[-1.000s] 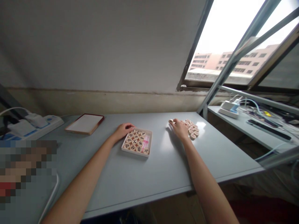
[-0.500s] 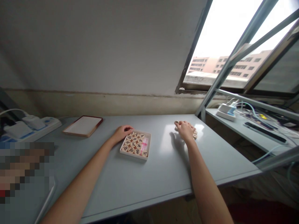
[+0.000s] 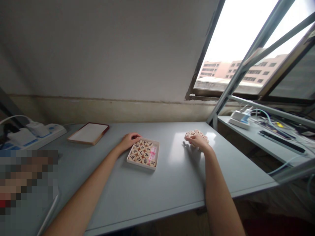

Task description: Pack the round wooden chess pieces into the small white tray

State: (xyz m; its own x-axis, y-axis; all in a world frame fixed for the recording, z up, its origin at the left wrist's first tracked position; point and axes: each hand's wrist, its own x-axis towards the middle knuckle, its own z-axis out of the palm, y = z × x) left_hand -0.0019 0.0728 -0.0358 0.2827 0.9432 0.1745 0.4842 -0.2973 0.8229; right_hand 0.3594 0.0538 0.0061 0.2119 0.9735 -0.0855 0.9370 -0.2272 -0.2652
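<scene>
A shallow white box (image 3: 157, 154) of round wooden Chinese chess pieces (image 3: 140, 152) sits mid-desk, their black characters facing up. Pink lines show on the box floor at its right side. My left hand (image 3: 128, 141) grips the box's far left corner with curled fingers. Off to the right, a pile of more wooden pieces (image 3: 196, 132) lies on the desk. My right hand (image 3: 199, 142) is at the near side of that pile, thumb and fingers pinched on one Chinese chess piece (image 3: 188, 138); its face cannot be read.
The grey desk (image 3: 137, 193) runs along the wall. A box lid (image 3: 88, 132) with a dark red edge lies at the back left, near a power strip (image 3: 54, 131) with plugs. A metal frame post (image 3: 225, 90) rises at the right, beside a second desk holding cables and another power strip (image 3: 239, 120).
My right hand has drawn back a little toward me and right, uncovering more of the pile, and its fingers now pinch a piece. My left hand stays at the box.
</scene>
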